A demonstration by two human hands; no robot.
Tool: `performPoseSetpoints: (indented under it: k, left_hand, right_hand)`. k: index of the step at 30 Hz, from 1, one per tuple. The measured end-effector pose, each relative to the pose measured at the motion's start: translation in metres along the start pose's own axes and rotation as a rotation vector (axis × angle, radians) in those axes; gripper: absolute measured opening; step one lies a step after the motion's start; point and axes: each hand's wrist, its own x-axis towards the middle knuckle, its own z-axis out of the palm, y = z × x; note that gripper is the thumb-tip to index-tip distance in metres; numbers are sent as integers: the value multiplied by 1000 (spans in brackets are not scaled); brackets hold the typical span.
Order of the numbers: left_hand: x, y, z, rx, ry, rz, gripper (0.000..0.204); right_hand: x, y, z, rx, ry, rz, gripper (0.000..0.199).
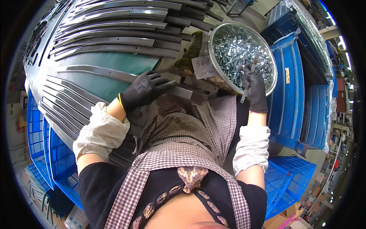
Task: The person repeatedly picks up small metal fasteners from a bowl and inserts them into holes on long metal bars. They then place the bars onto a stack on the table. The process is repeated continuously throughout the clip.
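Note:
My left hand (146, 88), in a black work glove, is closed around a long, flat grey strip (95, 70). The strip runs under the palm, and its near end comes out past the fingertips above my lap. My right hand (254, 84), gloved the same way, is curled over the right side of a round metal bowl (211, 49) of small shiny metal clips (236, 51). A thin, flat metal bar (244, 96) with a hole in its end is gripped in that hand. Whether the fingers also pinch a clip cannot be made out.
Rows of dark curved strips (114, 32) lie on the far side of the table, and more strips (63, 103) lie at the left. A handwritten card (203, 67) leans by the bowl. Blue bins (286, 91) stand to the right; blue crates (57, 149) flank me lower down.

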Motion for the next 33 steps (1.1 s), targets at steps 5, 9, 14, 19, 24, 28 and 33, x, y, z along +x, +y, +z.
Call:
performPoseSetpoints:
  k: [5, 9, 14, 19, 24, 28, 33]
  left_hand:
    - [1, -5, 0, -5, 40, -55, 50]
    - [12, 30, -19, 26, 232, -40, 54]
    - [5, 81, -25, -162, 24, 93, 46]
    - [-1, 78, -18, -202, -18, 99, 29]
    - [1, 76, -14, -308, -16, 102, 25]
    - [1, 74, -14, -359, -63, 88, 28]
    - [8, 53, -17, -216, 56, -83, 47]
  right_hand:
    - [-63, 12, 66, -178, -125, -95, 11]
    - [-103, 37, 92, -105, -323, -45, 12]
    - [-118, 45, 124, -622, -502, -354, 20]
    - [-118, 54, 135, -518, -263, -424, 36]
    - [-117, 60, 131, -604, -381, -426, 54]
    - [-116, 55, 125, -561, -439, -339, 52]
    - [-104, 71, 115, -619, -240, -429, 42]
